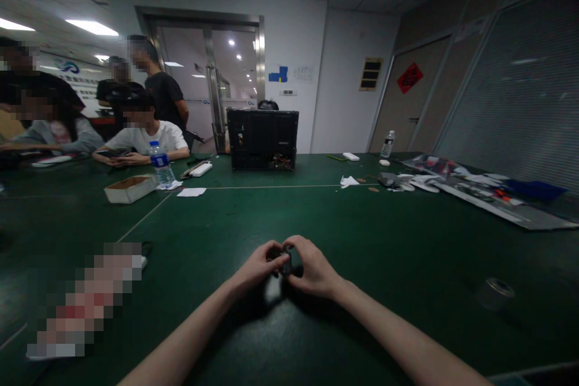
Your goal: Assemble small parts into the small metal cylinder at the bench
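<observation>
Both of my hands meet above the green table (253, 217), around a small dark object (286, 262) whose kind I cannot make out. My left hand (262, 262) pinches it from the left, with the thumb lying along its side. From the right, my right hand (314, 268) curls round it, the index finger over its top and the thumb near its lower end. Fingers hide much of the object. A shadow falls on the table beneath the hands.
To the right stands a metal cylinder (496, 294). A black computer case (263, 140) stands at the back. Left are a water bottle (161, 166), an open box (131, 189) and a blurred-out flat item (90, 301). Parts and papers lie on a board (488, 202). Several people are at the left.
</observation>
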Demonstrator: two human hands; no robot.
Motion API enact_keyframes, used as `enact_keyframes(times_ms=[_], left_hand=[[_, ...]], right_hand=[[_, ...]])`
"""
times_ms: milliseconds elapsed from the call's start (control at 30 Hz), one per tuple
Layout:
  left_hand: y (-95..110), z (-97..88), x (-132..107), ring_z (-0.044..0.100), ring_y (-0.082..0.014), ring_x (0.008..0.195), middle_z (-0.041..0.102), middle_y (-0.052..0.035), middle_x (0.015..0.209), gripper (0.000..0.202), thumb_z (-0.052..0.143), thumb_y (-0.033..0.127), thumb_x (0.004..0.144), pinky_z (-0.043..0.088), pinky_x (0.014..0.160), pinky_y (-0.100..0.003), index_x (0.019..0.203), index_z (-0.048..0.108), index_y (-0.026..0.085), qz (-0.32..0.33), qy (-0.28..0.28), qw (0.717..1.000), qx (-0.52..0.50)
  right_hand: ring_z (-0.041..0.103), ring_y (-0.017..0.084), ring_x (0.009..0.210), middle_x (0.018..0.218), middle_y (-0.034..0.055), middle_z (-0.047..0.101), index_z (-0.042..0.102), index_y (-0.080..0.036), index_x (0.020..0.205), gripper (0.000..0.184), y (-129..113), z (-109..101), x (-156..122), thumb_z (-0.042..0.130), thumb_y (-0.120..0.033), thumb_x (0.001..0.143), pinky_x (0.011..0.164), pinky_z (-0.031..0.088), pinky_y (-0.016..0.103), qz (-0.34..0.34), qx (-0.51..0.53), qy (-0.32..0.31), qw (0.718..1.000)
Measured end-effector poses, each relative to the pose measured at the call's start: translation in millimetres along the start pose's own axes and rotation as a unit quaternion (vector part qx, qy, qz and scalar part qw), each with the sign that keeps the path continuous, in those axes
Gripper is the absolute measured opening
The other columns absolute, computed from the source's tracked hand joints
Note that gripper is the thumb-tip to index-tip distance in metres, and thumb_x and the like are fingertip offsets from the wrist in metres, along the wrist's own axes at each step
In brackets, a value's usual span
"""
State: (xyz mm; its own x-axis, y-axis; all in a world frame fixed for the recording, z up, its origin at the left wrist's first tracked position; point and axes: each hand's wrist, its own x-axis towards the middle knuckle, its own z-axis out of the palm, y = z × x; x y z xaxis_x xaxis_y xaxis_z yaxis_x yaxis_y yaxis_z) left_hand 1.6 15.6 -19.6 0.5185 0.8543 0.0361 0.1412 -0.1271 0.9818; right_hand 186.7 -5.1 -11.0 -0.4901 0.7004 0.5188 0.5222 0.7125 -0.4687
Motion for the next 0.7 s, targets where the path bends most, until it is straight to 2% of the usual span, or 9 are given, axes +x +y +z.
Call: enact_keyframes(times_ms=[133,267,400,600,700], left_hand=[[-0.7,-0.4,0.5,0.056,-0.0180,0.081,0.058,-0.0029,0.084,0.032,0.069,0.040,0.071,0.044,0.070,-0.026,0.086,0.057,0.014,0.013,0.040,0.996,0.079],[5.3,-0.1,-2.0,0.057,-0.0197,0.082,0.061,-0.0046,0.085,0.029,0.067,0.038,0.073,0.044,0.072,-0.028,0.087,0.060,0.013,0.015,0.035,0.995,0.091],[7.8,-1.8,-3.1,0.057,-0.0224,0.090,0.065,-0.0075,0.095,0.032,0.065,0.037,0.077,0.042,0.080,-0.030,0.097,0.064,0.012,0.022,-0.002,0.999,0.047],[10.6,-2.1,-8.0,0.055,-0.0248,0.102,0.064,-0.0095,0.104,0.033,0.062,0.033,0.080,0.039,0.090,-0.032,0.107,0.064,0.013,0.021,-0.063,0.994,-0.084],[11.9,-1.2,-8.8,0.055,-0.0252,0.104,0.064,-0.0098,0.107,0.036,0.061,0.034,0.081,0.039,0.091,-0.032,0.111,0.063,0.013,0.017,-0.069,0.994,-0.080]], right_hand=[[0.052,0.021,0.092,0.102,0.0068,0.055,0.046,-0.019,0.105,0.043,-1.9,-1.3,0.3,0.060,-0.015,0.065,0.082,0.042,0.034,0.004,-0.004,-0.011,1.000],[0.052,0.021,0.091,0.103,0.0066,0.055,0.046,-0.020,0.107,0.045,-1.6,-1.7,-0.3,0.061,-0.015,0.065,0.082,0.042,0.034,0.005,0.002,-0.022,1.000],[0.052,0.021,0.092,0.104,0.0069,0.055,0.046,-0.020,0.109,0.047,0.1,-1.2,-1.0,0.061,-0.015,0.065,0.082,0.042,0.034,0.001,0.003,-0.022,1.000],[0.052,0.021,0.093,0.104,0.0067,0.056,0.046,-0.019,0.109,0.048,-0.9,-1.6,-0.9,0.062,-0.016,0.064,0.082,0.042,0.033,0.000,0.003,-0.022,1.000],[0.052,0.020,0.092,0.103,0.0066,0.056,0.046,-0.019,0.108,0.047,-1.0,-1.5,-0.3,0.061,-0.016,0.064,0.082,0.042,0.033,0.000,0.000,-0.017,1.000]])
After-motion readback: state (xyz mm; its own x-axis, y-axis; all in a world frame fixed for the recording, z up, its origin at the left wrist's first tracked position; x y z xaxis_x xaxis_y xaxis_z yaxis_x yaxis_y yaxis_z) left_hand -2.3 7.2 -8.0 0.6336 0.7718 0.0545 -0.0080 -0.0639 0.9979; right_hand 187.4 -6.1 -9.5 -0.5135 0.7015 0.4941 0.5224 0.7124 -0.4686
